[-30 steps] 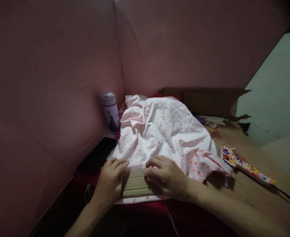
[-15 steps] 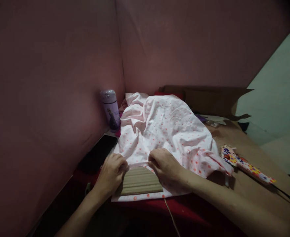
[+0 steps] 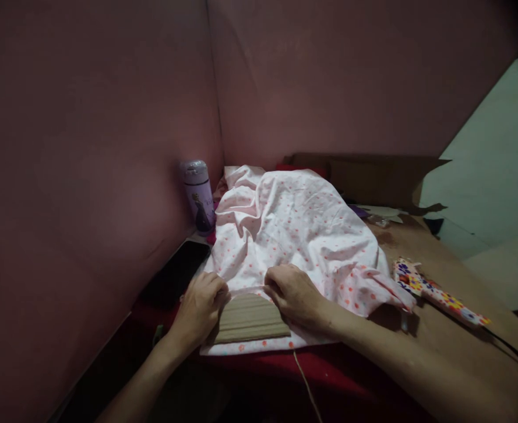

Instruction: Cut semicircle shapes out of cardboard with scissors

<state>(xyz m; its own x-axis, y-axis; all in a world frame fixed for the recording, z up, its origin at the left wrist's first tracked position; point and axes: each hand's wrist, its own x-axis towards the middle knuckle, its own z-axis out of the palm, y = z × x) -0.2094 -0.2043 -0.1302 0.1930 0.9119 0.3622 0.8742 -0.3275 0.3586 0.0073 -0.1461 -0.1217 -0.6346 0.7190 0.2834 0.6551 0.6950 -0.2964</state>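
Note:
White fabric with orange-red dots (image 3: 294,229) lies bunched and wrinkled in front of me. On its near edge rests a piece of ridged brown cardboard (image 3: 252,320) with a curved top. My left hand (image 3: 201,305) is closed at the cardboard's upper left corner, fingers pinching the cloth's fold there. At the upper right corner my right hand (image 3: 294,296) is also closed on the cloth. Between the two hands the fabric's fold runs along the cardboard's top edge. The fingertips of both hands are partly hidden.
A purple bottle (image 3: 199,200) stands at the left wall, with a black phone-like slab (image 3: 180,270) near it. To the right, a flower-patterned glue gun-like tool (image 3: 439,296) with a black cord lies on brown board (image 3: 470,270). A thin string (image 3: 305,382) hangs at the front.
Almost nothing differs. Both hands keep their hold at the cardboard's corners, and the cardboard's near edge appears very slightly higher in view.

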